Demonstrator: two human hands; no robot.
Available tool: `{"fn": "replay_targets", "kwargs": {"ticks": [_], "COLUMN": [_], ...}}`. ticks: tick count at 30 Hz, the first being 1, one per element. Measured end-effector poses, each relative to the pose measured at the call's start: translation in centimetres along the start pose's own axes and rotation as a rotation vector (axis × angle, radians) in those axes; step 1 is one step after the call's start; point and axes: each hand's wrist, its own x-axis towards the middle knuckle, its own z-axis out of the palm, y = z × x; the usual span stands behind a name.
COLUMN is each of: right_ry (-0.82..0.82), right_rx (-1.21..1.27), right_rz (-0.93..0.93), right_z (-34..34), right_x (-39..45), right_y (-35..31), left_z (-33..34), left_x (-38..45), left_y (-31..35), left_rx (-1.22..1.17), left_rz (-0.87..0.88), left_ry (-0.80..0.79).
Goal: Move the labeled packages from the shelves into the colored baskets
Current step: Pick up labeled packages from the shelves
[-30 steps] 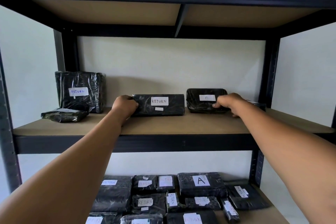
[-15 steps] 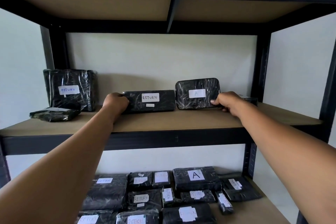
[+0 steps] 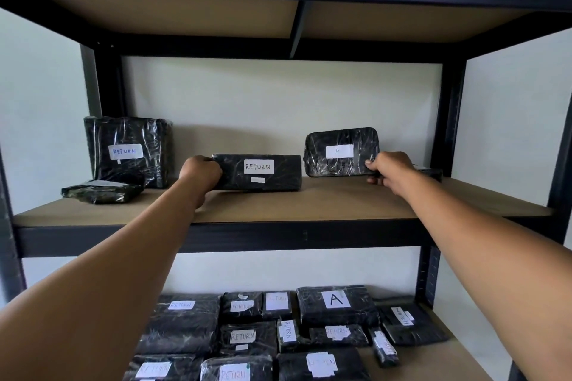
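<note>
At centre frame, on the middle shelf [image 3: 309, 204], the left hand [image 3: 201, 172] grips the end of a RETURN package [image 3: 258, 172]; the right hand [image 3: 390, 167] pinches the corner of the A package [image 3: 340, 151], tilted upright. No basket is visible. Many labelled packages [image 3: 278, 334] remain in the lower frame, so the task seems far from finished.

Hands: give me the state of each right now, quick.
Left hand: grips the left end of the RETURN package on the shelf.
Right hand: grips the right edge of the tilted-up A package.
</note>
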Motion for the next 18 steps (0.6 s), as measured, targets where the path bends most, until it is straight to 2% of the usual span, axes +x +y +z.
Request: {"fn": "replay_targets", "kwargs": {"ticks": [2, 9, 13, 18], "right_ry": [-0.011, -0.251, -0.361, -0.462], "right_rx": [0.051, 0.16, 0.134, 0.106], "right_rz": [0.017, 0.076, 0.123, 0.166], "right_z": [0.5, 5.4, 9.8, 15.2], "right_x": [-0.3, -3.6, -5.9, -9.0], "right_y": [-0.6, -2.4, -2.6, -2.9], "left_z": [-0.6, -6.3, -10.2, -14.4], "left_x": [-0.2, -0.3, -0.6, -0.3], "left_y": [0.3, 0.4, -0.2, -2.1], "left_rx": [-0.042, -0.183, -0.301, -0.381], "left_rz": [0.006, 0.045, 0.014, -0.003], "left_ry": [-0.003, 0.066, 0.171, 0.219]}}
